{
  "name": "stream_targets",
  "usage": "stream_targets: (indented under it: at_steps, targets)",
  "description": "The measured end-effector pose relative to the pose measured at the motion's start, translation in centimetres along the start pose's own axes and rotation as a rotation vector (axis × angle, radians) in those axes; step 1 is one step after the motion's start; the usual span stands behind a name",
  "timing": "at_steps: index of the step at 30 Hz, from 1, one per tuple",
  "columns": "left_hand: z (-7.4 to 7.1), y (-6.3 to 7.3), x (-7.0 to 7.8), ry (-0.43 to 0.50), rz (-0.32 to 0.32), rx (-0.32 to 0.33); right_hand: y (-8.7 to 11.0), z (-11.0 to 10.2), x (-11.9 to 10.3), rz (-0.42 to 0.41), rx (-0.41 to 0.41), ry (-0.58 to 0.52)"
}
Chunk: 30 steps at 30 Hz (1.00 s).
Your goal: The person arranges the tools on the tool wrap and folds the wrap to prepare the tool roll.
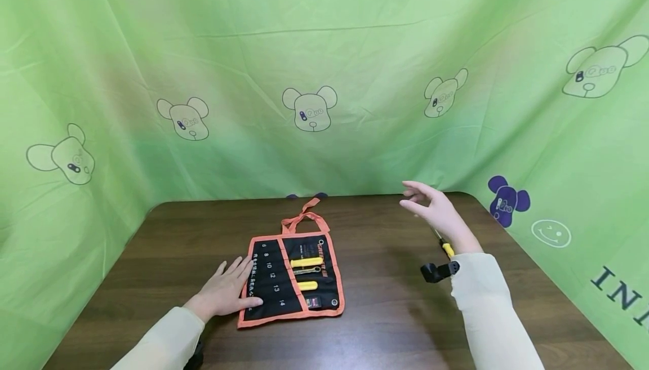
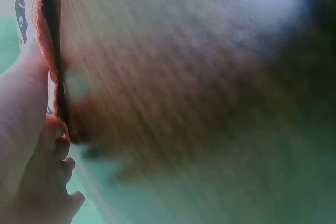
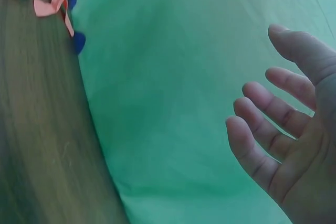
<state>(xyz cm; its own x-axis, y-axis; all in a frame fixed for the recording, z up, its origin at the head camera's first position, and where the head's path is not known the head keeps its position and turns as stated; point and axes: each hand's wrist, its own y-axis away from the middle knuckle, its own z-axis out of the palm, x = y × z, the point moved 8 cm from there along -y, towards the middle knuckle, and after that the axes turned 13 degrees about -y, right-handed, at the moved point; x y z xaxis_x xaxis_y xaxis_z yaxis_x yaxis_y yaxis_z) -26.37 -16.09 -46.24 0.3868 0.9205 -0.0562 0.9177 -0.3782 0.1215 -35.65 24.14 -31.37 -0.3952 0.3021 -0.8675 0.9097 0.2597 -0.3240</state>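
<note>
A black tool pouch point(image 1: 286, 297) with orange edging lies unrolled on the table, its left panel marked with white numbers. Two yellow handles point(image 1: 307, 262) and a wrench end point(image 1: 311, 271) stick out of its pockets. My left hand point(image 1: 225, 290) rests on the pouch's left edge, fingers spread and thumb over the panel. In the left wrist view the orange edging point(image 2: 46, 40) runs along that hand. Off to the right, my right hand point(image 1: 435, 212) hovers with nothing in it, its fingers point(image 3: 262, 145) loosely bent. Beneath its wrist a screwdriver point(image 1: 448, 250) with a yellow handle is partly hidden.
Orange tie straps point(image 1: 304, 222) trail from the pouch's far edge. The brown wooden table point(image 1: 375, 302) ends at a green curtain point(image 1: 243, 150) printed with bear heads, which also hangs along both sides. A black wrist camera point(image 1: 435, 272) juts from the right wrist.
</note>
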Motion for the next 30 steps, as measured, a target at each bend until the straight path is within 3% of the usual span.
stream_targets:
  at_steps: [14,30]
  targets:
    - [0.1,-0.1,-0.1,-0.010,-0.005,0.004,2.4,-3.7,3.9,0.001,0.109,0.038]
    - [-0.2,0.2,0.1,0.009,0.025,0.014,5.5,-5.6,9.5,0.181,0.108,0.070]
